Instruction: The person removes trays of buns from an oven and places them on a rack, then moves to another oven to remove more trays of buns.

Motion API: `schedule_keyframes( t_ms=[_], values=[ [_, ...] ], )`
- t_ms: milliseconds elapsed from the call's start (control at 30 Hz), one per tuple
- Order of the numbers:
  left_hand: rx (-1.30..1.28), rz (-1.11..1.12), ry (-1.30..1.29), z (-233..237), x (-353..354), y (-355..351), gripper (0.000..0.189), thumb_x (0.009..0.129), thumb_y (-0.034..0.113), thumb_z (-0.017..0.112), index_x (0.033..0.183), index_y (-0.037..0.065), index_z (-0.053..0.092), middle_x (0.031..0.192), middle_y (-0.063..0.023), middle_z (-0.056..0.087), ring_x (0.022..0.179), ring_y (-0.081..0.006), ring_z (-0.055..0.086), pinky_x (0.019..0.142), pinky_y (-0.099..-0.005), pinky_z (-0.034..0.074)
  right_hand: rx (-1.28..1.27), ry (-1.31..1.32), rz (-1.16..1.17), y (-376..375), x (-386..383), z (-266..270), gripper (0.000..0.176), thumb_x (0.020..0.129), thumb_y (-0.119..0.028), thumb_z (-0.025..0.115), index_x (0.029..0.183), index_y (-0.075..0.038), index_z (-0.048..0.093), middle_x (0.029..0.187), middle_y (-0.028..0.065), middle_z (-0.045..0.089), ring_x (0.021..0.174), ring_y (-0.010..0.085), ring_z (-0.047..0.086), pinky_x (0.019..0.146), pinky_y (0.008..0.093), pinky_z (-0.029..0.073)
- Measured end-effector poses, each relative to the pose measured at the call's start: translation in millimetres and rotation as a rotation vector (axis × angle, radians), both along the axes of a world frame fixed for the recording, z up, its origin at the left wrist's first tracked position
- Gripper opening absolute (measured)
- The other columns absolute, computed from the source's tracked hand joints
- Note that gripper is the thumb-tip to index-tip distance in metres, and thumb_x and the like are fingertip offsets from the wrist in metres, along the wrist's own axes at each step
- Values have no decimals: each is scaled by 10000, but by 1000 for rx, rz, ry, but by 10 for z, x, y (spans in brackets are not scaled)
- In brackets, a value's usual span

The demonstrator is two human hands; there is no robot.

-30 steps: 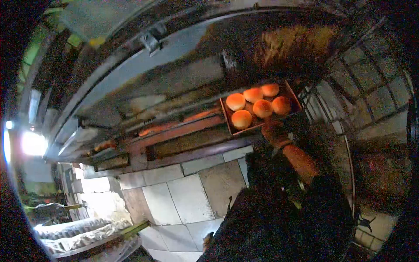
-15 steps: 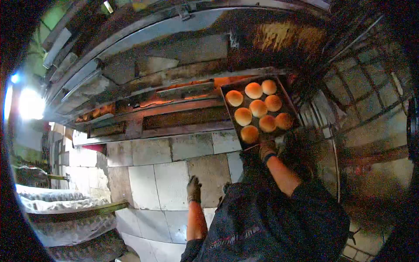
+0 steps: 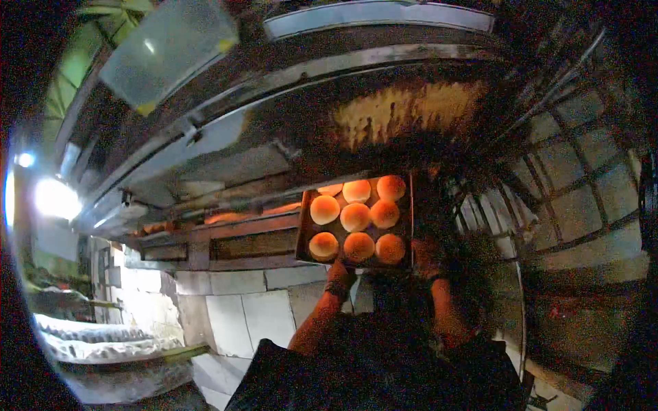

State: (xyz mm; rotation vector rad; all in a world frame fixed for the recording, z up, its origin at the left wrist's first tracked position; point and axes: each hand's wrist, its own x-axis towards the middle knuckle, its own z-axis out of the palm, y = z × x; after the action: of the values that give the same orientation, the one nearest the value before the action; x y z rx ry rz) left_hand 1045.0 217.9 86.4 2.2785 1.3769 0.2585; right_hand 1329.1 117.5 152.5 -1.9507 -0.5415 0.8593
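A dark rectangular tray [image 3: 299, 236] carries several round golden-brown buns [image 3: 356, 217] in rows. Its far edge sits at the glowing opening of an oven [image 3: 274, 209], and the farthest buns are partly hidden by the oven's upper edge. My left hand [image 3: 339, 277], in a brown glove, grips the near edge of the tray left of its middle. At the near right corner is my right hand [image 3: 426, 257], also gloved and closed on the tray, dim in shadow.
Plastic-covered stacked trays [image 3: 103, 342] stand at the lower left beside a bright light. The oven's long front runs leftward above white wall tiles [image 3: 267, 312]. To the right are a metal rack [image 3: 507, 219] and dark tiled wall.
My left hand has come up from below and taken hold of the tray's near edge. The tray has turned straighter and appears farther left, with its far end under the oven edge. The view has shifted.
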Motion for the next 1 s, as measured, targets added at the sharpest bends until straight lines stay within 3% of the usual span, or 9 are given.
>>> schedule_keyframes(
  t_ms=[100,233,333,433,533,633,700,867,1000],
  values=[
    [-9,-57,-280,512,460,253,433,811,153,549,1217,20,474,981,-217,618,912,-384,602,739,-464,490,33,-12,-59,-30,294,122,401,940,-259,357,1257,-49,483,1327,179,447,1179,370,445,1007,462,338],
    [149,-192,-308,-269,644,1103,342,801,98,538,1135,28,535,973,-217,619,909,-376,603,756,-461,492,46,-4,-82,-226,375,306,409,944,-267,357,1270,-48,472,1336,178,439,1196,364,432,1019,453,326],
    [-33,53,-52,-281,688,1470,231,808,102,501,1006,38,601,977,-209,621,910,-348,604,780,-442,489,50,13,-33,-349,199,380,416,947,-274,356,1279,-47,464,1343,178,433,1208,360,422,1028,447,317],
    [-252,41,-184,192,380,1396,208,826,106,480,978,56,613,987,-185,627,944,-335,597,806,-427,482,57,30,102,-382,-147,531,423,951,-280,356,1289,-46,455,1351,177,427,1221,355,413,1037,441,307],
    [42,-316,-326,207,-197,807,289,848,163,504,1117,68,551,1082,-155,600,970,-320,592,829,-406,485,64,24,343,-213,-612,802,430,954,-287,356,1299,-46,447,1358,176,421,1233,351,403,1046,435,298],
    [-289,143,-74,154,-1054,-125,528,866,352,573,1291,54,474,1206,-160,555,1009,-304,581,858,-385,484,167,-114,638,354,-1188,1227,438,957,-293,355,1308,-45,439,1365,176,415,1245,346,394,1055,429,289],
    [-265,342,-203,-1131,-1944,-865,538,861,437,546,1236,52,526,1244,-163,535,1008,-314,569,843,-385,480,333,-285,775,905,-1681,1634,443,959,-298,355,1315,-45,433,1370,175,411,1254,343,387,1061,425,283],
    [-544,865,406,-1776,-3873,-3227,452,894,414,451,1143,69,602,1080,-97,636,911,-283,592,827,-384,470,682,-901,725,1860,-2985,2971,456,965,-309,354,1330,-43,419,1382,174,402,1274,335,372,1076,415,267],
    [-873,1138,271,-1091,-4678,-4456,422,891,366,437,1107,55,622,1097,-130,627,948,-294,596,820,-414,472,465,-1382,562,2261,-3556,3679,467,969,-317,354,1343,-43,408,1391,174,394,1291,329,359,1088,406,255]
  ],
)
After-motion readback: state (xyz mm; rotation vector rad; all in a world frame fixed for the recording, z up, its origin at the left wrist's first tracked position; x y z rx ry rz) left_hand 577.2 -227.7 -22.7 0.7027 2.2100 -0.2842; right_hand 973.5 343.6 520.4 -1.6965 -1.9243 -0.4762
